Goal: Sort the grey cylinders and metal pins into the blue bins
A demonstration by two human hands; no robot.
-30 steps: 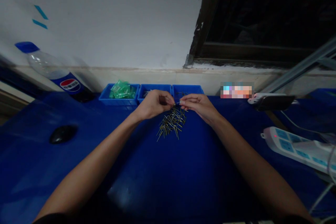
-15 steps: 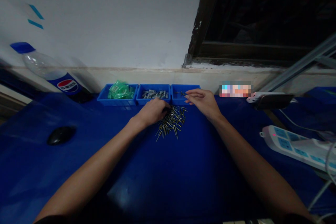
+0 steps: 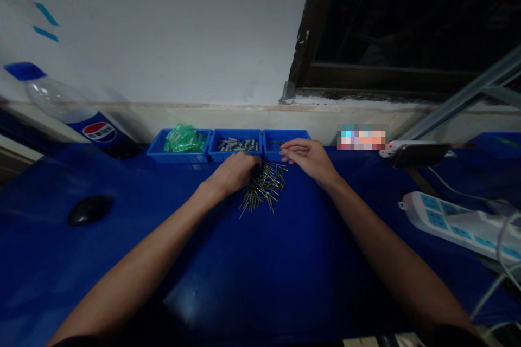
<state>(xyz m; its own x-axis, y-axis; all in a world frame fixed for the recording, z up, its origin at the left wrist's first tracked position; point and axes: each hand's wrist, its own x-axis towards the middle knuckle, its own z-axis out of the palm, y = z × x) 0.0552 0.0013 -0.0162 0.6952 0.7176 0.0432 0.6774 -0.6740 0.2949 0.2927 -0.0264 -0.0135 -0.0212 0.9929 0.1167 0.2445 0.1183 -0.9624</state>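
A loose pile of thin metal pins, some with brassy ends, lies on the blue tabletop. My left hand is curled at the pile's upper left edge, its fingertips hidden behind the knuckles. Across from it, my right hand is in front of the right blue bin, thumb and fingers drawn together in a pinch. Whatever either hand pinches is too small or hidden to make out. A few small dark pieces show in the right bin. Short silvery metal cylinders fill the middle blue bin.
Green plastic packaging sits in the left blue bin. A Pepsi bottle and black mouse are on the left. On the right are a phone, a white power strip and cables. A wall runs behind the bins.
My right hand has shifted slightly left, nearer my left hand and the pile. My left hand stays curled at the pile. The whole view has moved a little.
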